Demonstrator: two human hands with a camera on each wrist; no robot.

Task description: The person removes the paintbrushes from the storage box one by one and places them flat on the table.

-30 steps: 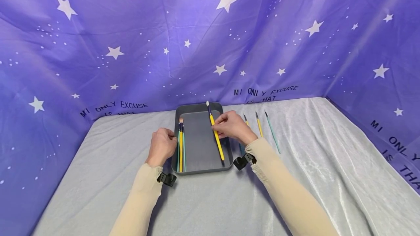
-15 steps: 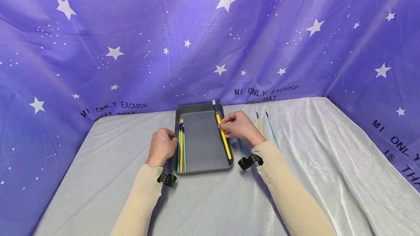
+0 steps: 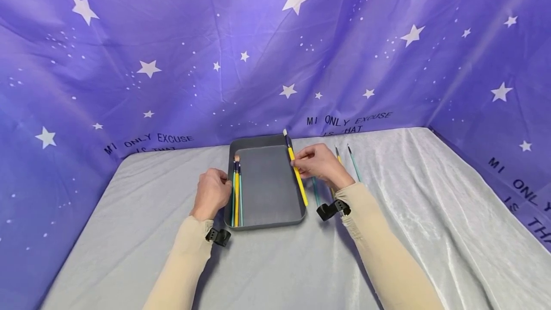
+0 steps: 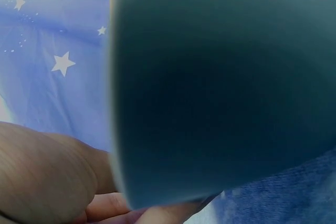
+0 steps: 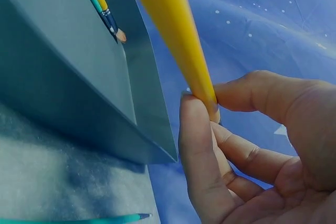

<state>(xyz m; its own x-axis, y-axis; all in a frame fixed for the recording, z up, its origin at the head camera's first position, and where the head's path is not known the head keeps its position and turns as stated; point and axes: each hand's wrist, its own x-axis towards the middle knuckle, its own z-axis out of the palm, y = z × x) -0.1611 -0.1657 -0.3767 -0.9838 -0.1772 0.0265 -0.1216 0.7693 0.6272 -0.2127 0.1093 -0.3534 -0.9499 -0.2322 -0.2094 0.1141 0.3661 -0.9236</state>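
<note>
In the head view a yellow paintbrush (image 3: 300,183), pale bristles pointing away, hangs tilted over the right rim of a dark grey tray (image 3: 269,185). My right hand (image 3: 320,164) pinches its handle between thumb and fingers, as the right wrist view also shows. My left hand (image 3: 211,193) grips the tray's left wall; in the left wrist view that wall (image 4: 220,93) covers most of the picture and hides part of the fingers. Along the tray's left side lie a yellow paintbrush (image 3: 236,200) and two teal ones beside it.
Right of the tray, a teal paintbrush (image 3: 354,162), a yellow paintbrush (image 3: 338,156) and another teal paintbrush (image 3: 316,192) lie on the grey cloth (image 3: 267,271), partly hidden by my right arm. A purple star-printed curtain (image 3: 258,23) stands close behind the tray.
My right hand has moved right with the yellow paintbrush, from above the tray's inside to its right rim. My left hand stays on the tray; the brushes inside lie as before.
</note>
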